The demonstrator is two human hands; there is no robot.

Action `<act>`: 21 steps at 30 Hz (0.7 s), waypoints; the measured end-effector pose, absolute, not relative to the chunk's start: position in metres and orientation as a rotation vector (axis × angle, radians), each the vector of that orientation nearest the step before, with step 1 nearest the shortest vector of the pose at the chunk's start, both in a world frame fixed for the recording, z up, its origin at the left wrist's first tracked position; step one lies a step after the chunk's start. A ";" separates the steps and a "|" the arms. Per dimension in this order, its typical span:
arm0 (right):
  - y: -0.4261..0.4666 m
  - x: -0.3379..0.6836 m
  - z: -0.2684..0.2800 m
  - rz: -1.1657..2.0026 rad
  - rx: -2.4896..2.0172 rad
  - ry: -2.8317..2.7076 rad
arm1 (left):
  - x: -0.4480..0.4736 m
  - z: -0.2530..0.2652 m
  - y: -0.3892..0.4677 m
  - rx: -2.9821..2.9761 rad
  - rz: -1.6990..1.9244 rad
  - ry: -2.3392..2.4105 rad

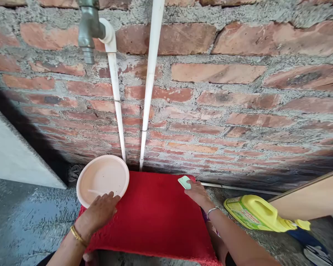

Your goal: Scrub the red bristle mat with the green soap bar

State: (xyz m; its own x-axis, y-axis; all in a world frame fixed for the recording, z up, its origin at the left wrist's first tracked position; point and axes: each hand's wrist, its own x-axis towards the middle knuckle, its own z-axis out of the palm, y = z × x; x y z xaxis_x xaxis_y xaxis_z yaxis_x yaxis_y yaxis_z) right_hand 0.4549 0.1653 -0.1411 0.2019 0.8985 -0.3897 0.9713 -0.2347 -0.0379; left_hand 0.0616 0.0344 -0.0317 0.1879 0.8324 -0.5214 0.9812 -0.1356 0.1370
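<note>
A pale pink plastic basin [102,176] stands at the left, overlapping the corner of a red cloth-covered surface [161,210]. My left hand [101,210], with a gold bracelet at its wrist, is on the basin's near right rim. Its fingers curl over the edge and the thumb is on the outer side. At the far right corner of the red cloth, my right hand [196,192] grips a pale green bar of soap [184,182]. The soap lies flat, low over the cloth, its right end covered by my fingers. A silver bangle circles my right wrist.
A yellow detergent jug [255,214] lies to the right on the floor, by a shoe [317,253] and a tan board [312,194]. Ahead is a brick wall [219,74] with a tap [87,31] and white pipes [150,81]. Wet floor [36,214] shows at left.
</note>
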 end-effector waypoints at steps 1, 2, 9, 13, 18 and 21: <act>0.169 0.448 -0.144 -0.513 2.268 1.792 | 0.062 -0.035 0.036 2.026 -0.444 1.688; 0.172 0.441 -0.146 -0.523 2.276 1.803 | 0.063 -0.037 0.038 2.025 -0.446 1.679; 0.185 0.389 -0.155 -0.619 2.217 2.074 | 0.079 -0.035 0.048 1.993 -0.524 1.664; 0.188 0.371 -0.155 -0.672 2.099 2.172 | 0.084 -0.033 0.052 1.983 -0.578 1.662; 0.192 0.386 -0.155 -0.683 2.095 2.137 | 0.085 -0.026 0.055 1.963 -0.614 1.635; 0.194 0.416 -0.151 -0.638 2.170 2.032 | 0.083 -0.024 0.055 1.959 -0.602 1.643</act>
